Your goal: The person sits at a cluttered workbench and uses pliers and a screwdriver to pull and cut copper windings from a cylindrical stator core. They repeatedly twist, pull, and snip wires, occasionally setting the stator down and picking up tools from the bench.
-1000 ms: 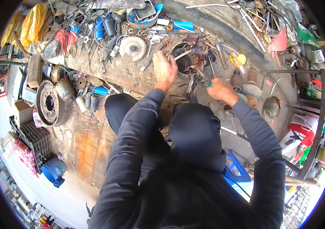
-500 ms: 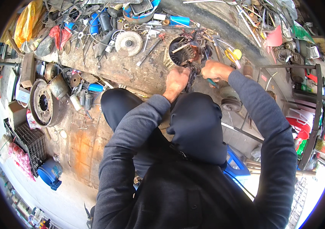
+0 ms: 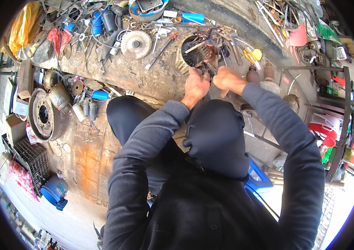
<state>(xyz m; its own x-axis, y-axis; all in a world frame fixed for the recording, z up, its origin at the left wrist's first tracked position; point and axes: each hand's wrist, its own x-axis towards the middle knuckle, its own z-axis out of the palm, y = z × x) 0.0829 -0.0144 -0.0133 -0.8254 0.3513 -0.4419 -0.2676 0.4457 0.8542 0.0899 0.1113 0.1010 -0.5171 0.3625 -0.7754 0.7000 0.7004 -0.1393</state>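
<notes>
Ribbed round housing [image 3: 180, 65] lies on the floor, open mouth up, dark windings inside and a short wooden stick [image 3: 194, 48] set across the opening; a tangle of reddish-brown strands [image 3: 215, 41] spills over its far right side. Risks, as judged: the housing shows no clamp, so a hard pull or pry at one edge could roll or tip it; a slipping tool could jab the left hand [image 3: 197, 86], which sits just beside the right hand [image 3: 229, 78]; frayed strand ends could scratch bare fingers; the stick could drop or spring if the windings shift. Relative to the grip: the housing is just beyond the left hand, whose knuckles come up to its near edge, contact not certain; the right hand is to the near right, slightly apart from the rim. Left grip: fingers curled well in, contents hidden, so cannot tell what, if anything, is pinched. Right grip: closed into a fist, apparently round a thin-shafted tool [image 3: 224, 58]; the shaft rises past the knuckles toward the strands, handle hidden. Outward: a hammer [image 3: 237, 53] and yellow-handled cutters [image 3: 249, 56] lie to the right, brown rotor-like parts [image 3: 252, 75] nearer; a pale round disc [image 3: 128, 46] lies left, with a dark-handled flat tool [image 3: 160, 53] between it and the housing; farther left, a rusty wheel drum [image 3: 36, 111].
</notes>
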